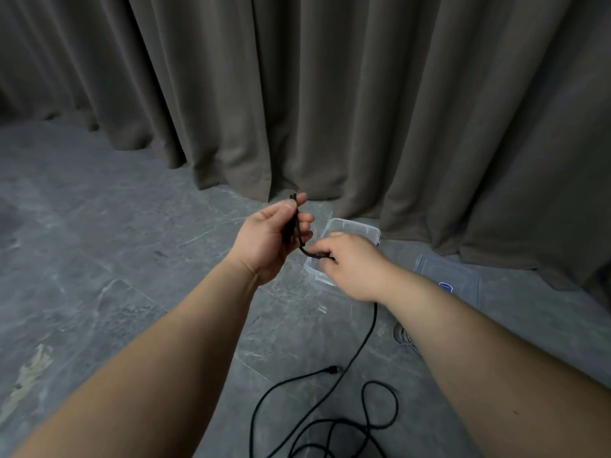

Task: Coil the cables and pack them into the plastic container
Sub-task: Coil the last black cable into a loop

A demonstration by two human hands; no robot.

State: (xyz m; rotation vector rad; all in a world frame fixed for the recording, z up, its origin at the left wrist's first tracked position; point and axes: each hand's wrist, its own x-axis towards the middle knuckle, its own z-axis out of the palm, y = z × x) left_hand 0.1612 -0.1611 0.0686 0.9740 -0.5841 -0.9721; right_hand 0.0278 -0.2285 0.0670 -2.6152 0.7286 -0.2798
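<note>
Head view looked down on two bare forearms over a grey stone floor (pixel 99 259). Left hand (pixel 271 239) pinched a short folded bundle of black cable (pixel 362 345) between thumb and fingers. Right hand (pixel 350 262) gripped the same cable just beside it, fingers curled round; the slack trailed to loose loops on the floor. A clear plastic container (pixel 360 226) sat beneath the hands, its lid (pixel 463 276) nearby, before brown curtains (pixel 330 94).

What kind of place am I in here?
Probably an indoor studio or curtained-off room: heavy grey-brown curtains hang to a grey stone-look floor, where the plastic container sits.
</note>
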